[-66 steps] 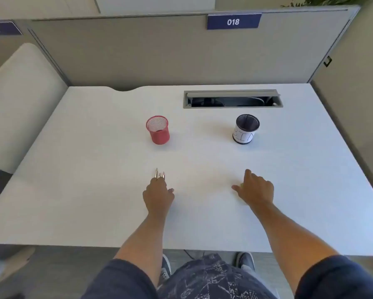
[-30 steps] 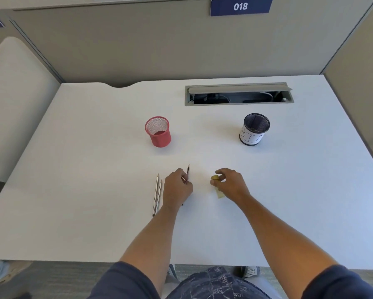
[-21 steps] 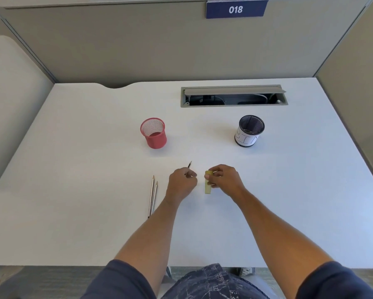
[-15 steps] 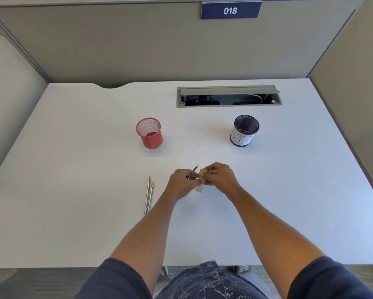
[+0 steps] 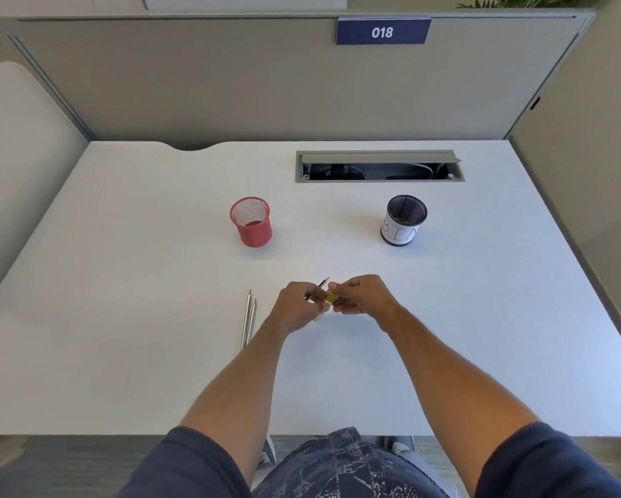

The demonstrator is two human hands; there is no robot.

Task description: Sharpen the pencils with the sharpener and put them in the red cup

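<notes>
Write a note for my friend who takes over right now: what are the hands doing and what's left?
Left hand holds one pencil, tip pointing up and away.
Right hand pinches the yellow sharpener beside it.
Two more pencils lie side by side on the desk, left of the hands.
The red cup stands farther back with no pencils in it.
Done: nothing in the cup yet.
Left: sharpen all three, then drop them in.

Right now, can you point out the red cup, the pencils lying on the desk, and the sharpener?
red cup (image 5: 255,233), head view, front wall.
pencils on the desk (image 5: 248,318), head view, mid-shafts.
sharpener (image 5: 330,299), head view, yellow part between the hands.
</notes>
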